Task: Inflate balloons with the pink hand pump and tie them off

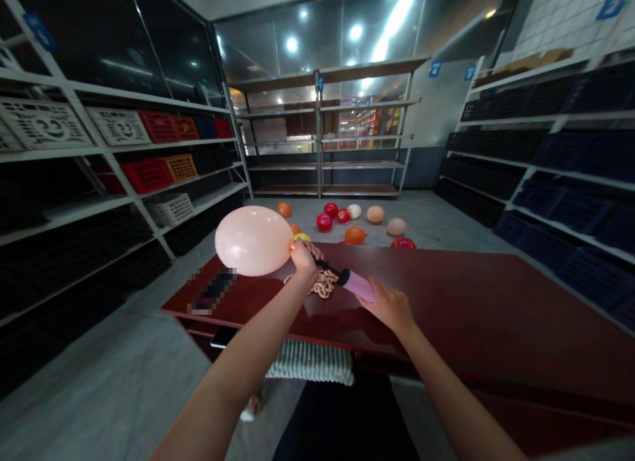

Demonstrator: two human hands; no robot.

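Note:
A large inflated peach balloon (pixel 254 241) hangs over the left part of the table, its neck pinched in the fingers of my left hand (pixel 304 257). My right hand (pixel 391 307) is wrapped round the pink body of a hand pump (pixel 359 286). The pump's black front end points left toward the balloon's neck. Whether the nozzle sits inside the neck is hidden by my left fingers. Beneath the pump lies a small heap of beige, curled pieces (pixel 325 285) that look like uninflated balloons.
On the dark red table (pixel 471 295), a pixelated dark object (pixel 214 290) lies left. A phone-like item (pixel 223 336) and ribbed grey-green cloth (pixel 312 363) are below the tabletop. Several balloons, including an orange one (pixel 354 235), lie on the floor beyond. Racks (pixel 317 137) surround the room.

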